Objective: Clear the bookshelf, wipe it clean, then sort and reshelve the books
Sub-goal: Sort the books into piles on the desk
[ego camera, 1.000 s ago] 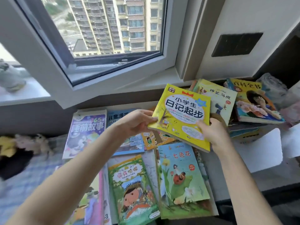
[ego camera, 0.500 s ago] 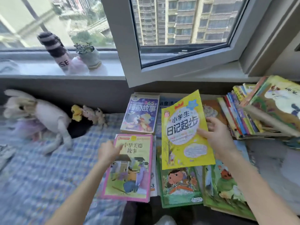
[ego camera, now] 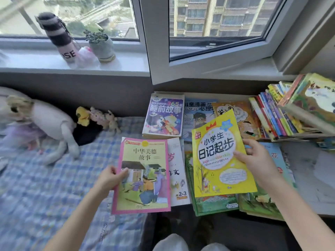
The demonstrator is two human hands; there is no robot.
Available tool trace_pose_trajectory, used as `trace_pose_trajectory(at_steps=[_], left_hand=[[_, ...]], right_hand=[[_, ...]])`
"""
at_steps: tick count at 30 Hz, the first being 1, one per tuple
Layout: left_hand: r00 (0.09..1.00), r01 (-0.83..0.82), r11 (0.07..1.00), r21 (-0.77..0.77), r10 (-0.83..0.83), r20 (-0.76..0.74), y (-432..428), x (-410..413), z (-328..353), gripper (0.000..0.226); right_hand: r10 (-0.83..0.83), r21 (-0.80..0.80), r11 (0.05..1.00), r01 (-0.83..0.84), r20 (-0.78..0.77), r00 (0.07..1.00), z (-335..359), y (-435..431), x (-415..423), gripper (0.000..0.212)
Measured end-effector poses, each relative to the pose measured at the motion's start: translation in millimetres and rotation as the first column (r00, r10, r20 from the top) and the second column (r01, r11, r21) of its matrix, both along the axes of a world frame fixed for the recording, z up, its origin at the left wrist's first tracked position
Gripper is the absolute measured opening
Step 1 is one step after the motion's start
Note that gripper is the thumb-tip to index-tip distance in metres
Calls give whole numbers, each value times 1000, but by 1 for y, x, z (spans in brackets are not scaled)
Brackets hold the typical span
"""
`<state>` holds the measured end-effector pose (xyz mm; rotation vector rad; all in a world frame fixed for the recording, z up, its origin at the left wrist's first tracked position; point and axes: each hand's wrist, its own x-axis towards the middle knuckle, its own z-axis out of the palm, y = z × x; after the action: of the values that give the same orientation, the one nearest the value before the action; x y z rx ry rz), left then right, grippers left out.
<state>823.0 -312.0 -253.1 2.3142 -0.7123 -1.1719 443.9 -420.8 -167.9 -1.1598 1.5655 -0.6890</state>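
Holding one book in each of the two hands, the person sits facing the window. The left hand (ego camera: 110,178) pinches the left edge of a pink-bordered book (ego camera: 143,175), thumb on the cover, over the seam where the checked bed sheet (ego camera: 45,187) ends. The right hand (ego camera: 257,160) grips the right edge of a yellow book (ego camera: 219,160), thumb on the cover, tilted up above the others. Around them I count six more books lying flat: a purple one (ego camera: 164,118), a blue comic (ego camera: 195,113) and an orange one (ego camera: 239,116) in a back row under the window, then a white one (ego camera: 176,171) partly under the pink-bordered book, a green one (ego camera: 213,205) under the yellow book, and a flowered one (ego camera: 275,156) beneath the right hand. One slanting pile of books (ego camera: 282,115) sits at the far right; its number I cannot tell. On the sill stand one bottle in a striped knit sleeve (ego camera: 58,35) and one potted plant (ego camera: 101,44), just beside each other. On the bed lie one big pale soft toy (ego camera: 41,120) and three small ones (ego camera: 97,116) in a huddle.
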Motion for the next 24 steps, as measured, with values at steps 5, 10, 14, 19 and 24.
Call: trace_pose_trajectory(at_steps=[5,10,14,19,24], left_hand=[[994,-112,983,-143,109,-28,9,51,43,33],[980,-196,950,-244,195,-29,11,78,78,32],[974,-222,926,-306,223,-30,6,82,91,31],[973,-216,918,-332,230,2,-1,77,88,32],[964,-255,902,-348,264,-22,-2,78,73,30]], right_hand=[[13,46,999,-16,75,997,0,14,13,33],[40,123,991,-60,156,987,-16,33,55,33],[90,314,939,-140,167,982,-60,43,97,30],[418,253,906,-339,-656,629,-99,58,135,59],[279,-7,673,-740,-924,262,-99,84,166,85]])
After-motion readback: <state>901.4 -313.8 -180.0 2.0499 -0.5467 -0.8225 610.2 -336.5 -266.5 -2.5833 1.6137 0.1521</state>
